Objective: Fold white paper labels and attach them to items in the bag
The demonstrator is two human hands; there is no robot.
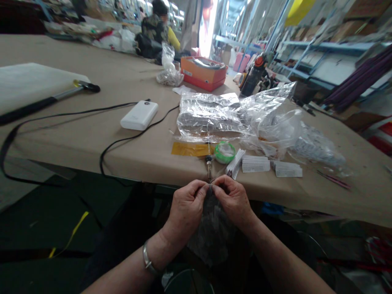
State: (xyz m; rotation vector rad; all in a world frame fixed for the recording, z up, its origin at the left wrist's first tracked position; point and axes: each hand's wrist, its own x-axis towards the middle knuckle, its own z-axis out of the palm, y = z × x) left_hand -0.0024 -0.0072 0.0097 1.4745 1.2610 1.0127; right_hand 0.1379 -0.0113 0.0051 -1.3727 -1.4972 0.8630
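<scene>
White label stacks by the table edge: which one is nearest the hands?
The leftmost stack, fanned and tilted beside the green tape roll. The other two lie flat, farther right.

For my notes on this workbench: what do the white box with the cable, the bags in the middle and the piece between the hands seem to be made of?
White box: likely smooth matte plastic, with rounded edges. Bags: thin clear plastic film, crinkled and glossy. Dark piece, pinched by left hand and right hand: perhaps soft fabric or mesh; too blurred to tell.

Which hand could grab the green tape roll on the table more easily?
Probably the right hand. It pinches the dark fabric almost straight below the green tape roll, while the left hand sits further over.
</scene>
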